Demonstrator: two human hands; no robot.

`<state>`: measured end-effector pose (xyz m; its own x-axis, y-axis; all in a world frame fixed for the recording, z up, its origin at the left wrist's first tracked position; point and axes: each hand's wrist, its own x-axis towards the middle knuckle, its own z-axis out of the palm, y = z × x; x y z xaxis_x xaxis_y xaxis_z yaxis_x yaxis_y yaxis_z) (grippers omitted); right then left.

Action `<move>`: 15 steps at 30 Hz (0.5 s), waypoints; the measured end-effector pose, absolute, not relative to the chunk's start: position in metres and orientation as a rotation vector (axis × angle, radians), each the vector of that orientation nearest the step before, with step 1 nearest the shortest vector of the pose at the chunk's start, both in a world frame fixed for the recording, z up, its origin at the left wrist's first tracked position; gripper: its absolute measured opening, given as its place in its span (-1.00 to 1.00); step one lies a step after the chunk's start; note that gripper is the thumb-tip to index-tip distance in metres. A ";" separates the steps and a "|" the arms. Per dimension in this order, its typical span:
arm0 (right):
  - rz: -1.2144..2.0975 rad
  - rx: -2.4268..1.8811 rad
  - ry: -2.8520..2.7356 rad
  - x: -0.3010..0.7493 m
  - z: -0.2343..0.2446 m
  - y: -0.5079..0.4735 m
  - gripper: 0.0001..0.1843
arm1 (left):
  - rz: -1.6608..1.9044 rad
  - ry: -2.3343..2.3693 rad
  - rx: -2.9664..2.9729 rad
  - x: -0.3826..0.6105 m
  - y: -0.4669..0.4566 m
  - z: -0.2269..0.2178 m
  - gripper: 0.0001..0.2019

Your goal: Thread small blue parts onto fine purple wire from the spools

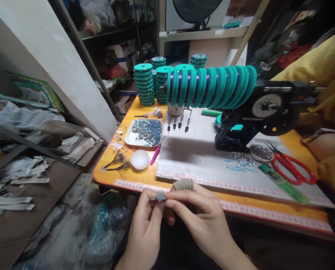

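Observation:
Near the front edge of the table, my left hand [146, 227] pinches a small blue-grey beaded-looking piece [160, 196] between thumb and finger. My right hand [205, 215] meets it from the other side, thumb and forefinger closed at the piece's right edge. A grey-green cloth band [183, 184] wraps one finger of my right hand. Any thread or tip between the fingers is too fine to make out. Beyond my hands lie a white round dish [139, 160], a magenta-handled pointed tool [156, 154] and a white tray [129, 139] of small blue and metallic pieces.
A black winding machine [235, 127] carries a row of green spools [212, 86]. Stacked green spools [144, 84] stand behind. Red-handled scissors [293, 168], a green plastic case [284, 183] and a bowl of metal bits [261, 152] lie right. A person's yellow sleeve [310, 63] is beside them.

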<state>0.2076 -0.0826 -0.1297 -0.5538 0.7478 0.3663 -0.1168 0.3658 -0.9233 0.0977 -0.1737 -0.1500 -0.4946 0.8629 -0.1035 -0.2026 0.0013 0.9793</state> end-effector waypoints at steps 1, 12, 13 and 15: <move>1.217 -0.586 -1.826 0.208 -0.129 -0.083 -0.89 | 1.626 1.511 0.776 0.098 -0.174 -0.151 -0.74; 1.056 -0.544 -1.859 0.214 -0.136 -0.087 -0.86 | 1.773 1.281 0.430 0.114 -0.172 -0.143 -0.72; 1.029 -0.538 -1.866 0.216 -0.136 -0.086 -0.85 | 1.786 1.246 0.412 0.113 -0.173 -0.143 -0.72; 0.958 -0.551 -1.886 0.220 -0.137 -0.084 -0.84 | 1.801 1.194 0.423 0.110 -0.175 -0.146 -0.73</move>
<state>0.2202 -0.0838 -0.1375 -0.4770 0.7010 0.5302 -0.0148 0.5968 -0.8023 0.1095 -0.1751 -0.1460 -0.5310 0.8263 -0.1878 -0.4949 -0.1225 0.8603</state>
